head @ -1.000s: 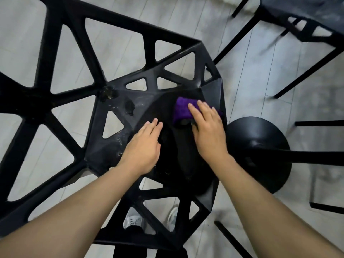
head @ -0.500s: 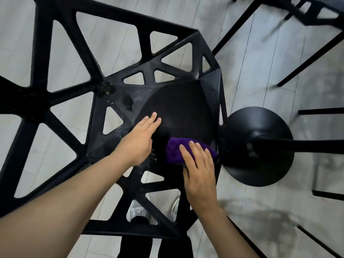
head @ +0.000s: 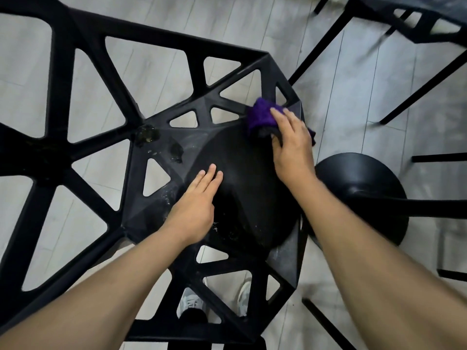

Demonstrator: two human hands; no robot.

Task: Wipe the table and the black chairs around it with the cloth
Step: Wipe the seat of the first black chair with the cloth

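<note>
Two hands are seen over a black chair (head: 252,188) of open triangular lattice, viewed from above. The left hand (head: 195,200) is laid flat on the middle of the seat, fingers straight and close together, with nothing held. The right hand (head: 292,147) is pressed down on a bunched purple cloth (head: 260,116) at the seat's far right corner, its fingers laid nearly straight across the fabric; whether the thumb is hooked round a fold cannot be told. Dull smears (head: 177,151) are seen on the seat's left part, well apart from the cloth. A round black base (head: 358,178) is set on the pale plank floor (head: 353,97) just right of the chair. A second black chair (head: 429,7) is partly seen at top right.
</note>
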